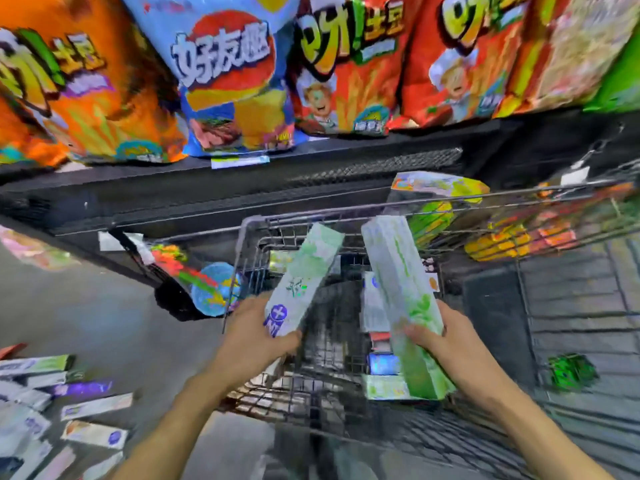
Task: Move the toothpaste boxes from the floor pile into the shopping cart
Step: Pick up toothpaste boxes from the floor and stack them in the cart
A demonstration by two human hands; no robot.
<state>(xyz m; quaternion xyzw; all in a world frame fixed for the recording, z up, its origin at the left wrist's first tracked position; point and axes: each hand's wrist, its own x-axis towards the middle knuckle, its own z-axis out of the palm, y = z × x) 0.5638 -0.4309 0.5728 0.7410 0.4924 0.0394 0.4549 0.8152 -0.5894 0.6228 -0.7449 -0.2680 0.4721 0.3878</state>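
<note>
Both hands over the shopping cart (249, 233). Left hand (256, 336) grips the lower end of one toothpaste box (304, 275), fingers wrapped round it; long axis runs up and away from the fingers, leaning right. Right hand (446, 341) grips a second toothpaste box (398, 282) near mid-length, leaning left. Basket lies directly below both. Floor pile (52, 403) sits well left of the left fingers, nearer that hand.

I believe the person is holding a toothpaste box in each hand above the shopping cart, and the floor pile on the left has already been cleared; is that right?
Not quite: the floor pile is not cleared; the head view shows many boxes still lying there. The rest holds: the left hand and right hand each hold a toothpaste box above the shopping cart.
</note>
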